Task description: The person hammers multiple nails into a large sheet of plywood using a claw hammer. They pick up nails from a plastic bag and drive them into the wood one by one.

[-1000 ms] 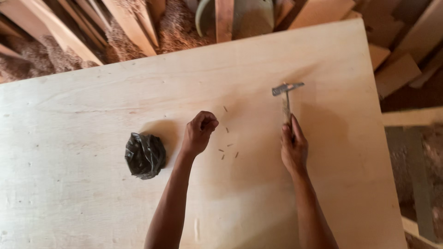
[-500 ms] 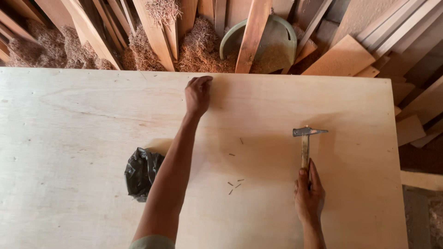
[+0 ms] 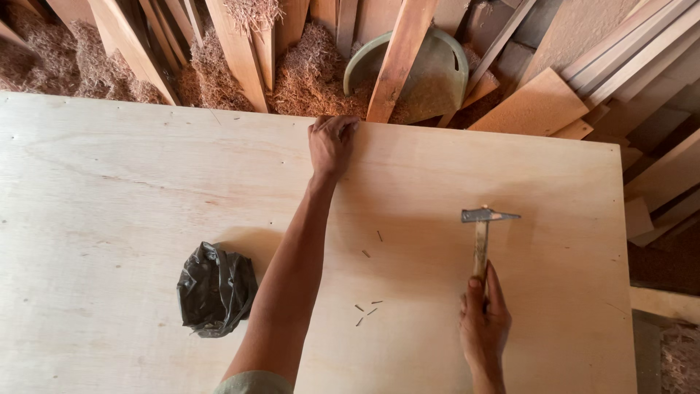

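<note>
One plywood sheet (image 3: 131, 182), one hammer (image 3: 483, 237), one crumpled black plastic bag (image 3: 214, 290), one green plastic basin (image 3: 430, 73), and about six loose nails (image 3: 368, 308) scattered on the sheet.

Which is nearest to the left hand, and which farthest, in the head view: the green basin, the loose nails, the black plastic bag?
From the left hand at the sheet's far edge:
1. Green basin, just beyond the edge, to its right.
2. Loose nails, on the sheet, toward the person.
3. Black plastic bag, lower left; close to the nails in distance.
</note>
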